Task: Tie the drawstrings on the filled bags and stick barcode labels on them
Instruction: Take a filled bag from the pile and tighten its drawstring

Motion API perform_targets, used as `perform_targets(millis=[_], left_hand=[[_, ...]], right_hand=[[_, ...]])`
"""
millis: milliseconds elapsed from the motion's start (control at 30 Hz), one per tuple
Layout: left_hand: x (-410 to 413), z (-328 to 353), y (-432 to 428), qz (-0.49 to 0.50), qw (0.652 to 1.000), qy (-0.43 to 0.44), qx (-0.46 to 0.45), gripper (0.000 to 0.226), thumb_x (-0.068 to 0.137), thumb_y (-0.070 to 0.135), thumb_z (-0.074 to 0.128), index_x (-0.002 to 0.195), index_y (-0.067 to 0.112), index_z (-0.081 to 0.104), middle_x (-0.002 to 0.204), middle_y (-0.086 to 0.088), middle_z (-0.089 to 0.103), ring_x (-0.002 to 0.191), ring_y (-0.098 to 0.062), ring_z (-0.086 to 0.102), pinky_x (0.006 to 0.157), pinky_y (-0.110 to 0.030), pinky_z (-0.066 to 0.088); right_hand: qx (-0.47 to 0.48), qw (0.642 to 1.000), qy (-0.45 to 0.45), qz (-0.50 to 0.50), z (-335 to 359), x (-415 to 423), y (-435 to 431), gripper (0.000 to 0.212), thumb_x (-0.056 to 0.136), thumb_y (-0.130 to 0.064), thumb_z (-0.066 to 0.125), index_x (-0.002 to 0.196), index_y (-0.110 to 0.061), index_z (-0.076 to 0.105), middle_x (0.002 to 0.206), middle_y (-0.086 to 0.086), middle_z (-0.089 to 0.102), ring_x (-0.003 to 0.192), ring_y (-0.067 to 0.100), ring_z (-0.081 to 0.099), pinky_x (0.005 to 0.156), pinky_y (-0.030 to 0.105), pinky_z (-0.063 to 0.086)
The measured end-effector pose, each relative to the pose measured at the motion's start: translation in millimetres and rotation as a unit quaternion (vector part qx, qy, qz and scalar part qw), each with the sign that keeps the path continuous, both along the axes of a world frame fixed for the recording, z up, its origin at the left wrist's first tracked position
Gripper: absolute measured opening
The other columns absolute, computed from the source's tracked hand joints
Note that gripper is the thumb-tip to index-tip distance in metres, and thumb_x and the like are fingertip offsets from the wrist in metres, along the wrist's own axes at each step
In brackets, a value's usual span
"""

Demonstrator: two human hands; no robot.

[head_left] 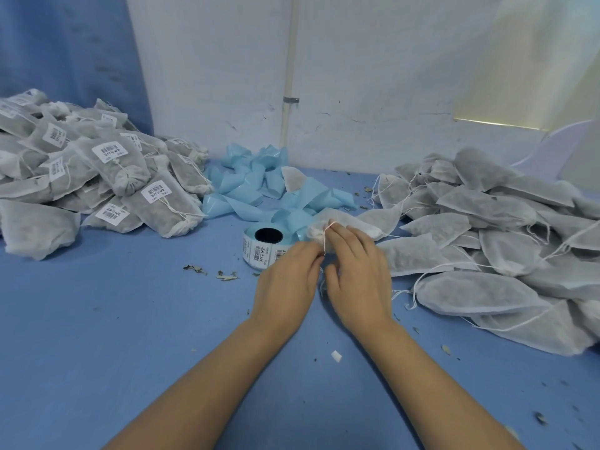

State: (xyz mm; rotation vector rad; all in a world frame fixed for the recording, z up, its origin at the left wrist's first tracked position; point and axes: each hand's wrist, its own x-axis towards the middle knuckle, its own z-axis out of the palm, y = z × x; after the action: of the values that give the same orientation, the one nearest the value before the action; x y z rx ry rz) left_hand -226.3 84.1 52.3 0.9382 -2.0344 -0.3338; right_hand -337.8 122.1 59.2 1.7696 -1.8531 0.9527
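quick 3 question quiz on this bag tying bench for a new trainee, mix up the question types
1. True or false: the pile of labelled bags lies on the person's left side.
2. What loops over a finger of the right hand?
A. a rubber band
B. the drawstring
C. a strip of tape
3. Fill in: the label roll stands on the table closest to the ___ hand.

Key
1. True
2. B
3. left hand
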Motion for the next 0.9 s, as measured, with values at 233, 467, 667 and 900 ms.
perform_targets(millis=[233,467,667,900], left_hand=[[0,1,-3,-0.019,0.998,-0.056,-0.008,0.021,0.097,0.024,0.046,0.107,0.017,0.063,0.143,0.014,0.043,0.116,-0.010,0.046,0.076,-0.032,0.047],[-1,-4,-6,-0.023,0.997,-0.067,-0.001,0.020,0.099,0.026,0.043,0.106,0.019,0.061,0.101,0.007,0.060,0.096,-0.013,0.046,0.073,-0.036,0.046],[-2,-7,-11,-0.036,0.997,-0.021,0.072,0.012,0.097,0.030,0.046,0.098,0.025,0.057,0.084,0.008,0.055,0.084,-0.008,0.048,0.068,-0.029,0.040],[0,-3,-13,-0.065,0.975,0.103,0.184,0.012,0.100,0.028,0.043,0.089,0.032,0.048,0.089,0.014,0.068,0.076,0.001,0.055,0.075,-0.027,0.043]], right_hand=[[-0.023,0.999,-0.020,-0.041,-4,-3,0,0.038,0.073,-0.006,0.058,0.109,-0.010,0.070,0.117,-0.001,0.068,0.111,0.027,0.059,0.098,0.034,0.030],[-0.016,0.973,-0.229,0.001,-4,-5,-3,0.022,0.091,-0.015,0.057,0.104,-0.021,0.074,0.105,-0.008,0.071,0.098,0.019,0.055,0.094,0.040,0.041],[-0.016,0.907,-0.420,0.037,-5,-10,-7,0.020,0.088,-0.013,0.064,0.097,-0.026,0.075,0.079,-0.016,0.066,0.085,0.015,0.061,0.084,0.033,0.048],[-0.018,0.830,-0.547,0.109,-4,-12,-8,0.015,0.082,-0.009,0.072,0.087,-0.023,0.076,0.088,-0.016,0.074,0.088,-0.004,0.068,0.079,0.011,0.050]])
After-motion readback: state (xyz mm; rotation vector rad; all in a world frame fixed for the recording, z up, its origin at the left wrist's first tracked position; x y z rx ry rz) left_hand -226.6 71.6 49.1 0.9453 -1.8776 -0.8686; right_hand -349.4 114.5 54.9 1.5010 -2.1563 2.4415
